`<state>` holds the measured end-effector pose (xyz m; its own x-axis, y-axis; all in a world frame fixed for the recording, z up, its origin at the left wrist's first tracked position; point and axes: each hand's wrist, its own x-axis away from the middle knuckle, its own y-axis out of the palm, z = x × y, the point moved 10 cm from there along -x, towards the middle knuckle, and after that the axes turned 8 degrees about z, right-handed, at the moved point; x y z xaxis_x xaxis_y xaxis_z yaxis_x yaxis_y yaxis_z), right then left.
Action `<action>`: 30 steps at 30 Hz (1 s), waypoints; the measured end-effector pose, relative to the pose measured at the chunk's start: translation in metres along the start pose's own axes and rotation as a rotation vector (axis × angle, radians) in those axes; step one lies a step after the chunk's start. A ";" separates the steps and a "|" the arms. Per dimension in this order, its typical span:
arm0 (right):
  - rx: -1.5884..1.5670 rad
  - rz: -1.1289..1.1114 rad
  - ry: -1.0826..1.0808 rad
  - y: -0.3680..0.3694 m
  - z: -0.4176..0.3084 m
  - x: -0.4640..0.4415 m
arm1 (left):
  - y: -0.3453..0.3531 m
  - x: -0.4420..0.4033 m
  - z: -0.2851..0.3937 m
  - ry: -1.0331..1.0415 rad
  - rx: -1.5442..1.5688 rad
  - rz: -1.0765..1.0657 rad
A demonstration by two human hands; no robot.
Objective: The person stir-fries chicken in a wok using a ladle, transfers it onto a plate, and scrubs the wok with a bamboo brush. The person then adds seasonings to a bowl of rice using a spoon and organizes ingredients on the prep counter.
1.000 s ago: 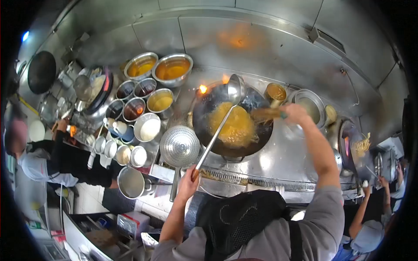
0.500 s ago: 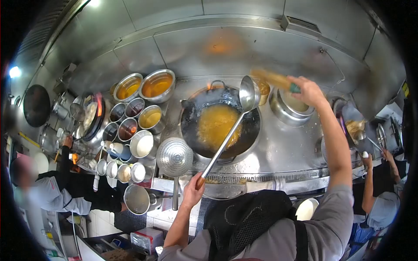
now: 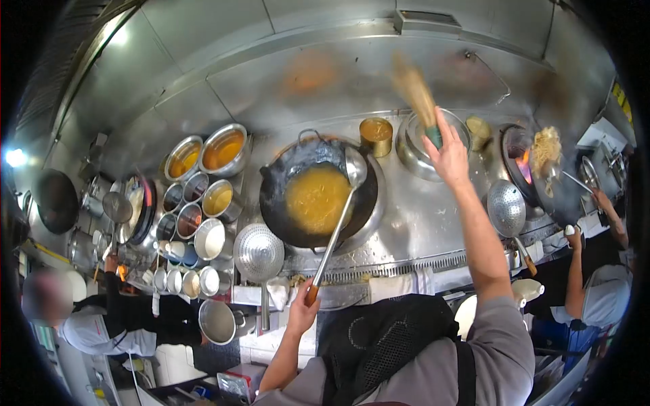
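1. Strainer (image 3: 258,252): on the surface (image 3: 433,223), left of the wok (image 3: 277,199).
2. Left hand (image 3: 303,308): fingers wrapped round the wooden grip of the ladle (image 3: 334,238).
3. Wok: holds yellowish liquid (image 3: 318,197); the ladle slants over its near rim, bowl at its right side.
4. Tin (image 3: 376,139): between wok and pot (image 3: 409,160).
5. Brush (image 3: 416,88): blurred, tilted, green end down, above the pot.
6. Right hand (image 3: 448,152): thumb and fingers stretched beside the green end; whether they grip it, I cannot tell.
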<state>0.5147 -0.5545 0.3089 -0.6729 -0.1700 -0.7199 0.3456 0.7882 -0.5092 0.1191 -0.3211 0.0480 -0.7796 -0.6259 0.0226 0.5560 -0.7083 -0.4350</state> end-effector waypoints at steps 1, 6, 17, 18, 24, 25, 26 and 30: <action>-0.119 0.051 0.018 0.012 -0.005 0.013 | -0.002 0.003 0.006 -0.062 -0.011 -0.001; 0.376 -0.783 -0.310 0.135 0.005 0.096 | -0.015 0.005 -0.012 -0.072 0.059 0.119; -0.016 -0.754 -0.104 0.149 -0.019 0.110 | -0.088 -0.004 0.042 0.010 -1.080 0.309; -0.018 -0.764 -0.106 0.151 -0.019 0.113 | -0.088 -0.007 0.045 0.003 -1.127 0.309; -0.203 -0.661 0.013 0.150 -0.013 0.110 | -0.066 -0.021 -0.002 0.185 -0.434 0.150; -0.152 -0.676 -0.030 0.152 -0.019 0.113 | -0.047 -0.018 -0.042 -0.287 0.267 -0.042; -0.101 -0.692 -0.076 0.155 -0.027 0.116 | -0.010 0.004 -0.055 -0.751 0.974 -0.237; -0.112 -0.980 -0.386 0.184 -0.088 0.174 | 0.000 0.012 -0.056 -0.786 0.939 -0.037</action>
<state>0.4032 -0.3873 0.1316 -0.3646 -0.9222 -0.1291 -0.3117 0.2516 -0.9163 0.0936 -0.3107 -0.0022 -0.5941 -0.3970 0.6996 0.7826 -0.4864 0.3886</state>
